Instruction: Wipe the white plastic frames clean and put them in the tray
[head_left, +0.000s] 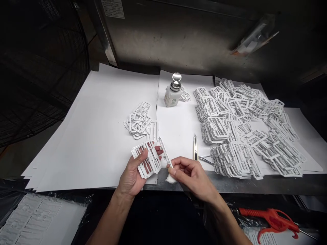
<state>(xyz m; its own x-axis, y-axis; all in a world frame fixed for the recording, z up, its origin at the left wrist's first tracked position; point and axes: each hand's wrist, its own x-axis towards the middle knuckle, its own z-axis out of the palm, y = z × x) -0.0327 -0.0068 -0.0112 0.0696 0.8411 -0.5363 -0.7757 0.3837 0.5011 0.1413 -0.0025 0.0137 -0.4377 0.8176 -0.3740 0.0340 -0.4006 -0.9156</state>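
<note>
Several white slotted plastic frames (146, 160) lie stacked in my left hand (133, 173), with the thumb pressed over their left edge. Just to the right, my right hand (191, 173) pinches one thin white frame (166, 152), seen nearly edge-on and tilted. A white cotton wad (171, 179) is under the fingertips of my right hand. Beyond my left hand, a loose pile of similar frames (139, 120) rests on the white paper (102, 119). Large heaps of the same frames (230, 160) cover the right side of the bench.
A white bottle (172, 97) with its metal lid raised stands at the back middle. A yellow-handled cutter (195, 148) and metal pliers (206, 160) lie right of centre. Below the bench's front edge are a red air gun (276, 219) and bagged white parts (38, 217).
</note>
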